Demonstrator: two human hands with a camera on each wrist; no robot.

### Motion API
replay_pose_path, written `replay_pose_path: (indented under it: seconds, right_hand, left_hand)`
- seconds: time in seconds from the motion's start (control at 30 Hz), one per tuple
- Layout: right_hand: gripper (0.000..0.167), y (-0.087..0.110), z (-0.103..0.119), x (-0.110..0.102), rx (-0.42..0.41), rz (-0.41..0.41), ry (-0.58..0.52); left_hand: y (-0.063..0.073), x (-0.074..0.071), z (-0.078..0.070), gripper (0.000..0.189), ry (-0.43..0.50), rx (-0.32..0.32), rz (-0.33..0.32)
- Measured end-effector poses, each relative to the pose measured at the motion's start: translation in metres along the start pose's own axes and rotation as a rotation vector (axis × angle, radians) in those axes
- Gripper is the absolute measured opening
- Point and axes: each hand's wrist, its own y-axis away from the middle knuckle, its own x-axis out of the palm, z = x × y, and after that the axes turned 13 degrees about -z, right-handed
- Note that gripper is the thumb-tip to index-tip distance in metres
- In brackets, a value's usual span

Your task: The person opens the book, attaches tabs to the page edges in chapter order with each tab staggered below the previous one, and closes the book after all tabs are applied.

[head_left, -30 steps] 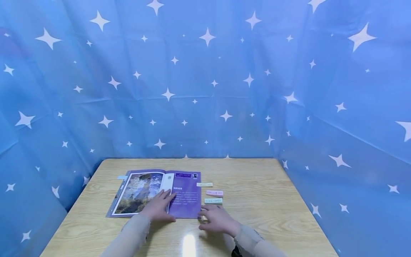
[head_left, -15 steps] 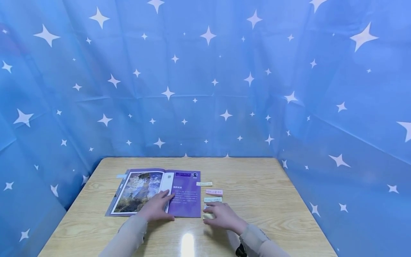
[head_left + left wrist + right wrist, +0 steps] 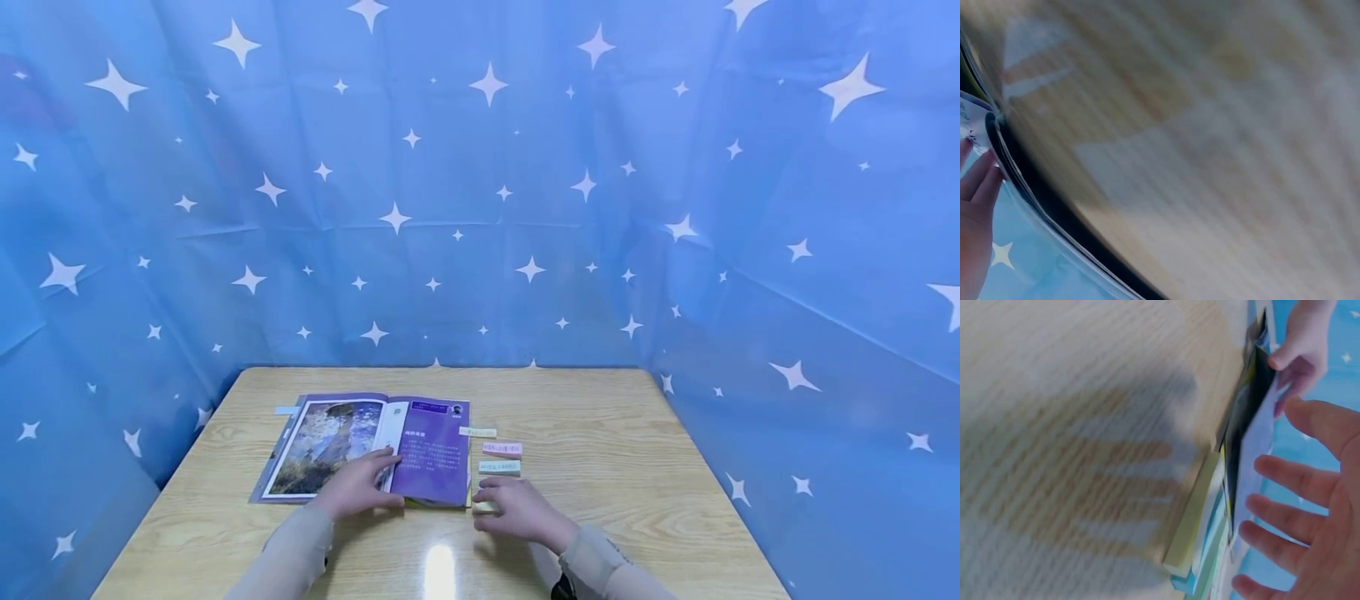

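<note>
Head view: open book lies on table. Left hand rests flat on its pages, fingers extended. Right hand, fingers spread, hovers beside the book's right edge over sticky-note pads.

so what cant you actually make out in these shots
- Print on the open book: too small to read in the head view.
- Writing on the sticky strips: too small in the head view.
- Yellow pad: mostly hidden under the right hand in the head view.
- Left hand: the left wrist view is motion-blurred, with only fingertips at its edge.
- Page lifted near the book's lower edge: blurred in the right wrist view.
</note>
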Motion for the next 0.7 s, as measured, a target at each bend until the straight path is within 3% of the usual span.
replay_pose_path:
  seconds: [0.13,0.5,0.7]
  right_hand:
    - [0.04,0.0,0.003,0.004,-0.027,0.022,-0.003]
    - [0.057,-0.001,0.027,0.021,0.047,0.139,0.076]
    - [0.041,0.002,0.03,0.025,0.048,0.109,0.083]
  left_hand:
    - [0.002,-0.001,0.003,0.081,0.015,0.005,-0.026]
    - [0.011,-0.002,0.008,0.077,0.074,-0.065,-0.067]
    - [0.013,-0.006,0.006,0.066,0.149,-0.116,-0.116]
